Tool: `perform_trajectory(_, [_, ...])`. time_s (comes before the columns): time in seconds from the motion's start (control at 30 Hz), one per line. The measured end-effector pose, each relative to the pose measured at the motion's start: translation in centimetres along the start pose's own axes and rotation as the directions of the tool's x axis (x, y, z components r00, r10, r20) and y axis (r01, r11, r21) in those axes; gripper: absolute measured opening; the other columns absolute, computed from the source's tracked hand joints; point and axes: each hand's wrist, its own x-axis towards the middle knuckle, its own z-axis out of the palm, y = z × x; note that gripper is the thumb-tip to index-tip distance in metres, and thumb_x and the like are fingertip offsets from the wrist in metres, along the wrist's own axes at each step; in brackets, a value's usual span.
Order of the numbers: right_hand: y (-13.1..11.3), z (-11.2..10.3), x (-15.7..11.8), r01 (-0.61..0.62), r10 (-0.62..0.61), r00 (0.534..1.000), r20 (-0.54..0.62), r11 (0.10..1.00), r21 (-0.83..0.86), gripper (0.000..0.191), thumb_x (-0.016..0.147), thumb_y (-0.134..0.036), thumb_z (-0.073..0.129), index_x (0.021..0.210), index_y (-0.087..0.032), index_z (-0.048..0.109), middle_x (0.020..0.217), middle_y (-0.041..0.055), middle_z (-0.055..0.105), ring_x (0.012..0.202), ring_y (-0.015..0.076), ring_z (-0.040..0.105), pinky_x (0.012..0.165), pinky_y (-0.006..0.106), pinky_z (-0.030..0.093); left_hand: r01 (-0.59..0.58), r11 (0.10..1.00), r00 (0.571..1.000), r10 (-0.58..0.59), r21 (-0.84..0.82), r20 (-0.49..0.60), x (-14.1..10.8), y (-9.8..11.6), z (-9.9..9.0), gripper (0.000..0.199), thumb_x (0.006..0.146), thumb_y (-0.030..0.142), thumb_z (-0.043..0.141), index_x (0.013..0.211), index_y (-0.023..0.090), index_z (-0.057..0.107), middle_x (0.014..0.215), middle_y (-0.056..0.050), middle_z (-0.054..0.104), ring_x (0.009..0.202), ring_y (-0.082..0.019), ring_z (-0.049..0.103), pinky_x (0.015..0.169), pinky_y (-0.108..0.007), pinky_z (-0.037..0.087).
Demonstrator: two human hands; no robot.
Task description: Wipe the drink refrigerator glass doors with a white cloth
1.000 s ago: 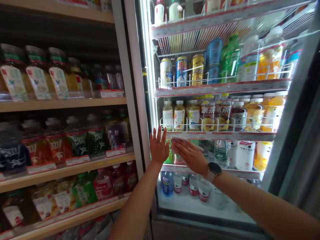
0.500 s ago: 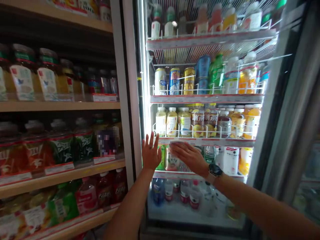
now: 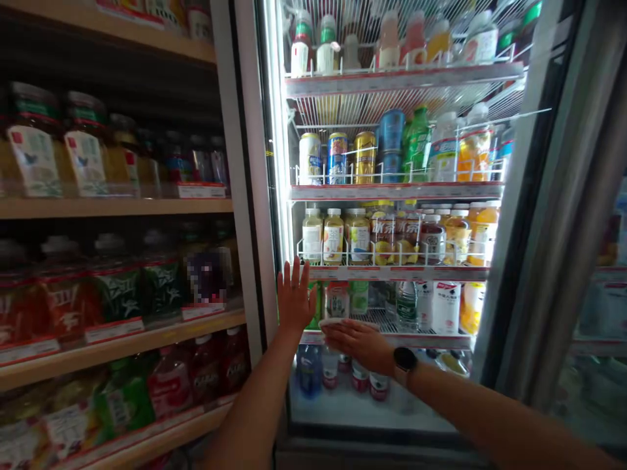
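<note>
The left hand [image 3: 294, 303] is open, fingers spread against the steel-framed glass door of a lit drinks fridge [image 3: 526, 209]. The right hand [image 3: 357, 344], wearing a black-faced watch [image 3: 404, 361], lies flat over a small white pad [image 3: 332, 322], low on the glass; I cannot tell whether it grips it.

Left of the cooler's door frame [image 3: 245, 163], one product [image 3: 206, 277] on a wooden shelf [image 3: 117, 205] is blurred into coloured squares, so its kind cannot be told. Right of that frame, the right hand [image 3: 355, 343] covers most of a thin white item [image 3: 333, 322], leaving unclear what it is. The shelf price tags [image 3: 396, 273] beyond the frame are too small to read, and the bottom edge cuts off both forearms [image 3: 249, 418].
</note>
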Motion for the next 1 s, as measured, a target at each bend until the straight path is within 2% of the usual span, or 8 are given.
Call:
perform_trajectory(0.17, [2.8, -2.2, 1.5, 0.022, -0.022, 1.000, -0.011, 0.999, -0.023, 0.043, 0.096, -0.010, 0.044, 0.136, -0.020, 0.054, 0.142, 0.0030, 0.056, 0.131, 0.0153, 0.051, 0.111, 0.036, 0.044, 0.023, 0.999, 1.000, -0.022, 0.023, -0.014, -1.1, 0.2, 0.3, 0.067, 0.098, 0.032, 0.042, 0.156, 0.021, 0.011, 0.161, -0.010, 0.022, 0.151, -0.026, 0.009, 0.121, -0.051, 0.020])
perform_trajectory(0.23, [5.1, -4.0, 3.9, -0.112, 0.109, 0.993, -0.046, 0.992, -0.058, 0.054, 0.093, -0.004, 0.042, 0.144, -0.021, 0.045, 0.148, 0.0034, 0.050, 0.138, 0.0175, 0.043, 0.115, 0.041, 0.039, 0.021, 1.000, 0.999, -0.021, 0.013, -0.025, -1.3, 0.2, 0.4, 0.066, 0.098, 0.032, 0.042, 0.156, 0.021, 0.013, 0.161, -0.010, 0.023, 0.151, -0.027, 0.010, 0.121, -0.051, 0.021])
perform_trajectory(0.33, [7.7, -5.9, 7.6, -0.360, 0.339, 0.925, -0.174, 0.927, -0.104, 0.066, 0.090, -0.002, 0.040, 0.153, -0.021, 0.030, 0.156, 0.0059, 0.038, 0.145, 0.0213, 0.031, 0.120, 0.048, 0.029, 0.017, 1.000, 1.000, -0.017, 0.010, -0.023, -1.4, 0.1, 0.3, 0.066, 0.097, 0.032, 0.043, 0.156, 0.021, 0.014, 0.161, -0.010, 0.023, 0.151, -0.027, 0.012, 0.121, -0.051, 0.023])
perform_trajectory(0.43, [7.4, -5.5, 9.0, -0.396, 0.362, 0.905, -0.223, 0.909, -0.129, 0.067, 0.089, -0.005, 0.043, 0.154, -0.015, 0.027, 0.156, 0.0090, 0.037, 0.146, 0.0233, 0.029, 0.121, 0.048, 0.026, 0.019, 1.000, 1.000, -0.019, 0.011, -0.017, -1.4, 0.0, 0.3, 0.065, 0.098, 0.031, 0.041, 0.156, 0.021, 0.014, 0.161, -0.010, 0.022, 0.151, -0.027, 0.012, 0.121, -0.051, 0.023])
perform_trajectory(0.67, [0.3, 0.5, 2.6, -0.183, 0.176, 0.982, -0.075, 0.977, -0.108, 0.060, 0.087, -0.004, 0.041, 0.146, -0.016, 0.043, 0.149, 0.0070, 0.048, 0.137, 0.0190, 0.044, 0.112, 0.039, 0.040, 0.012, 1.000, 0.999, -0.012, -0.003, -0.032, -1.7, -0.2, 0.5, 0.064, 0.098, 0.025, 0.040, 0.155, 0.022, 0.014, 0.162, -0.008, 0.019, 0.151, -0.025, 0.010, 0.122, -0.049, 0.020])
perform_trajectory(0.8, [-2.0, 2.0, -1.7, -0.049, 0.049, 0.999, 0.005, 0.999, -0.019, 0.053, 0.088, -0.005, 0.041, 0.139, -0.017, 0.052, 0.143, 0.0032, 0.055, 0.130, 0.0163, 0.051, 0.107, 0.035, 0.045, 0.005, 1.000, 0.999, -0.005, 0.011, -0.038, -1.7, -0.1, 0.4, 0.066, 0.097, 0.024, 0.042, 0.156, 0.023, 0.012, 0.161, -0.008, 0.020, 0.151, -0.025, 0.011, 0.122, -0.049, 0.020])
perform_trajectory(0.9, [-1.4, 1.3, -3.2, 0.074, -0.075, 0.997, 0.034, 0.997, 0.031, 0.043, 0.095, -0.011, 0.042, 0.133, -0.022, 0.058, 0.141, -0.0005, 0.058, 0.128, 0.0128, 0.053, 0.108, 0.030, 0.045, 0.012, 1.000, 0.999, -0.012, 0.005, -0.041, -1.6, -0.1, 0.4, 0.067, 0.096, 0.023, 0.043, 0.156, 0.023, 0.012, 0.161, -0.008, 0.021, 0.150, -0.026, 0.012, 0.122, -0.049, 0.022])
perform_trajectory(1.0, [2.4, -1.5, -2.8, 0.079, -0.079, 0.997, 0.022, 0.997, 0.016, 0.044, 0.096, -0.010, 0.042, 0.135, -0.024, 0.055, 0.142, -0.0009, 0.057, 0.130, 0.0124, 0.051, 0.111, 0.033, 0.042, 0.002, 1.000, 0.999, -0.002, 0.002, -0.041, -1.6, -0.1, 0.5, 0.066, 0.096, 0.023, 0.043, 0.156, 0.023, 0.013, 0.161, -0.009, 0.021, 0.150, -0.026, 0.012, 0.121, -0.050, 0.023])
